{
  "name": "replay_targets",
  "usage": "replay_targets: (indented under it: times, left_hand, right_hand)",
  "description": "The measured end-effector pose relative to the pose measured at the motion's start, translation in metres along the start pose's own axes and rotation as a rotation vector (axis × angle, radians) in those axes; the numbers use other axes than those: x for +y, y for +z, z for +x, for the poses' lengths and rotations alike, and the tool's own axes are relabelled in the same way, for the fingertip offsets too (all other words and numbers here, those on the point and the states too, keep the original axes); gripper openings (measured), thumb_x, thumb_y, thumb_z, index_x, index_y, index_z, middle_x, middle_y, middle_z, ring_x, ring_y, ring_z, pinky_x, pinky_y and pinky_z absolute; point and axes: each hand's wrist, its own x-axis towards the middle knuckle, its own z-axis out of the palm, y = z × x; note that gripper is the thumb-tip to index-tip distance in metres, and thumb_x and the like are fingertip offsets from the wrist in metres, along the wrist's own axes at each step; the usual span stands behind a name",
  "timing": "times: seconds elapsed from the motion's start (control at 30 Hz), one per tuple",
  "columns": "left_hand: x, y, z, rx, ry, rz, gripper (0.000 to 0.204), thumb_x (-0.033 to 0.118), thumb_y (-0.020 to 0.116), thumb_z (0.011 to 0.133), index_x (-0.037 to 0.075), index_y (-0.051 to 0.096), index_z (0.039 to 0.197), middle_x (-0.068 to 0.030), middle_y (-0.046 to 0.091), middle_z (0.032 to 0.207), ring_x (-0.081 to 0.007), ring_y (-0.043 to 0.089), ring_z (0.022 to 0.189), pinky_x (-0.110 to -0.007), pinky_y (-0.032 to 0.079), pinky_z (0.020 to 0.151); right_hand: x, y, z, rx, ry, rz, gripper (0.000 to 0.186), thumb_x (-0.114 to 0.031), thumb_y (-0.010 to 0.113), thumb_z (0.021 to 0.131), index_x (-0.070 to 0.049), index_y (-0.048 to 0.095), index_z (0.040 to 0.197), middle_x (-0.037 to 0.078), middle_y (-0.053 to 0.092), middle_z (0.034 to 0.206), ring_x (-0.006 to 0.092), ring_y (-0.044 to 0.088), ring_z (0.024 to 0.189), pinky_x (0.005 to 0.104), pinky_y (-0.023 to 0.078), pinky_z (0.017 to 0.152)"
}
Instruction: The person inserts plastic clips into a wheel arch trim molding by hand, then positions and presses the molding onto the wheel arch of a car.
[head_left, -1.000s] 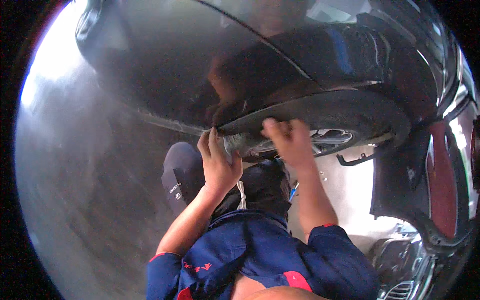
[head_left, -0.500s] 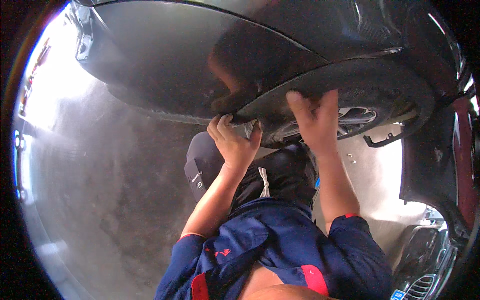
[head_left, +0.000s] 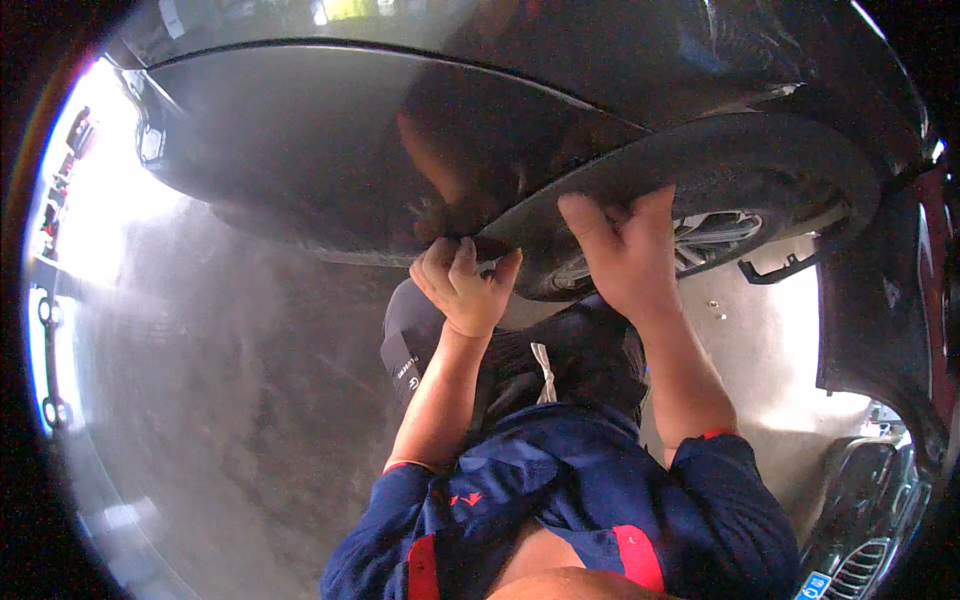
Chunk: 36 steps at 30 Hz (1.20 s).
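Observation:
A dark car's body panel [head_left: 290, 150] fills the upper part of the view, meeting a black wheel arch trim [head_left: 560, 195] beside the wheel [head_left: 718, 238]. My left hand [head_left: 460, 288] is closed at the trim's lower end, fingers bent over the panel's bottom corner and thumb opposite. A small pale bit shows between thumb and fingers. Farther right, my right hand [head_left: 632, 255] reaches up to the arch in front of the tyre. Its thumb and forefinger are apart against the dark surface; the other fingers curl in between, their tips partly hidden.
My knee [head_left: 405, 325] is bent just under the panel. A black bracket-like piece [head_left: 775, 270] juts out right of the wheel. Another dark body part [head_left: 870, 310] stands at the far right, with a car grille [head_left: 862, 565] below. Grey floor [head_left: 240, 400] lies to the left.
The view has shifted slightly, showing more of the car's upper side. Both hands keep nearly the same places on the arch; the left forearm stands a little more upright.

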Motion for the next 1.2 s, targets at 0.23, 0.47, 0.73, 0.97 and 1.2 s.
replay_targets:
  times: [0.23,0.47,0.73,0.97,1.2]
  left_hand:
    - [-0.020,0.000,0.001,0.014,0.176,0.049,0.065,0.046,0.088,0.073,0.011,0.057,0.117,-0.0130,0.054,0.114,-0.0335,0.051,0.097,-0.049,0.040,0.082]
    - [0.009,-0.013,0.026,0.188,0.052,-0.137,0.045,0.041,0.083,0.078,0.010,0.064,0.105,-0.0102,0.056,0.110,-0.0301,0.053,0.093,-0.043,0.043,0.077]
    - [0.021,-0.016,0.129,-0.395,1.023,-0.526,0.014,0.030,0.073,0.066,0.022,0.064,0.073,0.0087,0.058,0.076,-0.0128,0.059,0.071,-0.029,0.043,0.056]
    - [0.024,-0.012,0.146,-0.376,1.051,-0.571,0.010,0.027,0.068,0.065,0.024,0.059,0.069,0.0095,0.059,0.075,-0.0110,0.061,0.071,-0.026,0.044,0.059]
    - [0.025,-0.013,0.144,-0.317,0.905,-0.641,0.010,0.027,0.067,0.062,0.024,0.060,0.069,0.0094,0.060,0.075,-0.0111,0.062,0.071,-0.025,0.044,0.060]
  right_hand:
    - [-0.010,0.022,0.001,0.121,-0.122,0.127,0.057,-0.010,0.077,0.093,0.000,0.040,0.135,0.012,0.062,0.119,0.0178,0.063,0.107,0.0327,0.054,0.094]
    - [-0.008,0.028,0.011,0.141,-0.209,0.297,0.038,-0.019,0.083,0.087,-0.003,0.060,0.113,0.009,0.067,0.100,0.0251,0.066,0.092,0.0395,0.051,0.087]
    - [-0.013,0.020,0.016,0.126,-0.080,0.487,0.022,-0.021,0.079,0.089,-0.004,0.069,0.098,0.010,0.071,0.093,0.0267,0.067,0.087,0.0423,0.052,0.087]
    - [-0.026,0.008,0.014,0.019,-0.009,0.506,0.019,-0.014,0.080,0.089,-0.003,0.068,0.098,0.007,0.072,0.093,0.0203,0.067,0.084,0.0380,0.055,0.079]
    - [-0.037,0.024,0.013,0.126,0.022,0.571,0.027,-0.009,0.082,0.088,-0.002,0.064,0.107,0.006,0.071,0.098,0.0186,0.067,0.087,0.0360,0.055,0.080]
